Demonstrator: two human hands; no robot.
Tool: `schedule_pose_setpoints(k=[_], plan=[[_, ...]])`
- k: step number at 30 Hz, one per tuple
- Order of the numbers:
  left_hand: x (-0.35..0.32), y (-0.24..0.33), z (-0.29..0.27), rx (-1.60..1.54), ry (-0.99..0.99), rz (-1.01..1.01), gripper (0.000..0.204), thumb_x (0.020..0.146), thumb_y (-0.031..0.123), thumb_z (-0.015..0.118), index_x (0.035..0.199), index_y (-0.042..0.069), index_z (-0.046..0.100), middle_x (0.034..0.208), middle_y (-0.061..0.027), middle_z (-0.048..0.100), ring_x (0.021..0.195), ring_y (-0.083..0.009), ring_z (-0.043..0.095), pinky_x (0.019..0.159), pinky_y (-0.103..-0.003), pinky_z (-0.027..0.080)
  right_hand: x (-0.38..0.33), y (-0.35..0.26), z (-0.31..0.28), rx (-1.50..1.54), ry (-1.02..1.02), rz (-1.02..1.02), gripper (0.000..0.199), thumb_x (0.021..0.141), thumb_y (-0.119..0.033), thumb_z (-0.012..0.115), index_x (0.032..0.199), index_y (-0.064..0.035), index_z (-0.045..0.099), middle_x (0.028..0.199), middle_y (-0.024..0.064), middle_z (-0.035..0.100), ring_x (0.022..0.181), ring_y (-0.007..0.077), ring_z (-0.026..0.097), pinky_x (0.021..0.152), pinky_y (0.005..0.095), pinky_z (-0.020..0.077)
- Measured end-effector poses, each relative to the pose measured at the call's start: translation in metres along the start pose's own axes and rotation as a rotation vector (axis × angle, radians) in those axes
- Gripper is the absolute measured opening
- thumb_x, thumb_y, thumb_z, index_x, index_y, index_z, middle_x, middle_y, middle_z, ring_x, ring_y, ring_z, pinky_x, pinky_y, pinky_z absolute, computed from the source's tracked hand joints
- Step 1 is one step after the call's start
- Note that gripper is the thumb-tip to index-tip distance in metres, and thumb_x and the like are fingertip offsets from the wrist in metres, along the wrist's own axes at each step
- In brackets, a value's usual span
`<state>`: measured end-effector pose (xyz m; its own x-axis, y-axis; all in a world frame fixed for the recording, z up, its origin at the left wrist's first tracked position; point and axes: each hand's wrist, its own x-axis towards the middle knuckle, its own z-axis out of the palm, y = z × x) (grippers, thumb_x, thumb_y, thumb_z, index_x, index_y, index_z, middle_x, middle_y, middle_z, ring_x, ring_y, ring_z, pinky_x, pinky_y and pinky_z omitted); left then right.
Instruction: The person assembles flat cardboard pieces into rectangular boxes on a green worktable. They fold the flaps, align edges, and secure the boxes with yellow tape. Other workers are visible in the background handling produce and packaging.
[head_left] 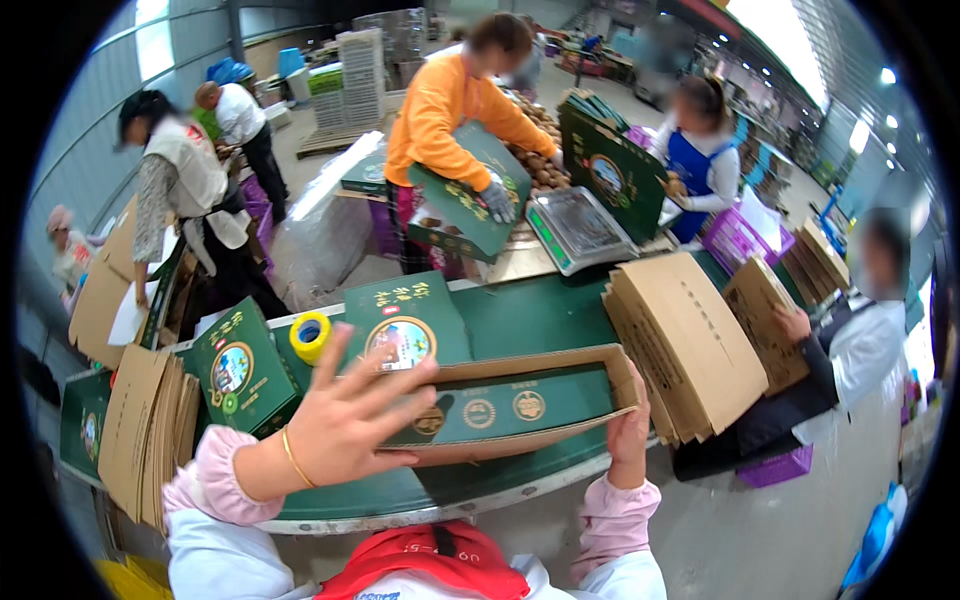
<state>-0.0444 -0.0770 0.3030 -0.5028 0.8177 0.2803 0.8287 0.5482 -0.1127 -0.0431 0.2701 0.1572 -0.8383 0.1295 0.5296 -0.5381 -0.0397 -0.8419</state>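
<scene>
At frame centre, the splay-fingered left hand (340, 430) is perhaps touching a corrugated carton (540, 438) that might tip if the right hand (628, 432) clamping it slips.

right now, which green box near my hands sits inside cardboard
The green printed box between your left hand and right hand; carton walls surround only it.

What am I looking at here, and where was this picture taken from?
No robot here: a person works bare-handed, filmed by a wide fisheye camera on their own head, so straight edges bend. The right hand holds the right end of an open carton with a green box inside; the left hand is spread over its left end, perhaps touching. On the green table are more green boxes, yellow tape between two of them, and cardboard stacks. Co-workers stand around.
</scene>
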Motion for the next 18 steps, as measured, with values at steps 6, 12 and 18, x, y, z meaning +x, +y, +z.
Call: schedule_pose_setpoints(k=[6, 12, 18], plan=[[-0.062, 0.022, 0.124, -0.894, 1.157, -0.553, 0.09, 0.065, 0.043, 0.08, 0.13, -0.001, 0.036, 0.135, -0.0232, 0.039, 0.126, -0.0325, 0.04, 0.104, -0.042, 0.032, 0.003, 0.031, 0.029, 0.087, 0.031, -0.111, 0.065, 0.095, -0.053, 0.028, 0.128, -0.0008, 0.046, 0.144, 0.0137, 0.03, 0.132, 0.028, 0.029, 0.108, 0.0413, 0.0242], [-0.057, 0.007, 0.124, -0.88, 0.934, -0.468, 0.036, 0.08, 0.036, 0.066, 0.094, 0.004, 0.07, 0.127, -0.0237, 0.046, 0.115, -0.0304, 0.048, 0.096, -0.038, 0.037, 0.022, 0.014, 0.024, 0.051, -0.005, -0.095, 0.037, 0.091, -0.032, 0.042, 0.08, 0.0, 0.057, 0.131, 0.0227, 0.039, 0.12, 0.0334, 0.041, 0.102, 0.0431, 0.0287], [-0.037, 0.01, 0.099, -1.238, 0.999, -0.687, 0.023, 0.075, 0.013, 0.063, 0.096, 0.005, 0.071, 0.112, -0.0156, 0.05, 0.106, -0.0244, 0.047, 0.096, -0.036, 0.036, 0.036, 0.003, 0.034, 0.135, 0.122, 0.067, 0.055, 0.077, -0.019, 0.057, 0.124, 0.0003, 0.037, 0.117, 0.0141, 0.048, 0.107, 0.0212, 0.048, 0.095, 0.0319, 0.0362]])
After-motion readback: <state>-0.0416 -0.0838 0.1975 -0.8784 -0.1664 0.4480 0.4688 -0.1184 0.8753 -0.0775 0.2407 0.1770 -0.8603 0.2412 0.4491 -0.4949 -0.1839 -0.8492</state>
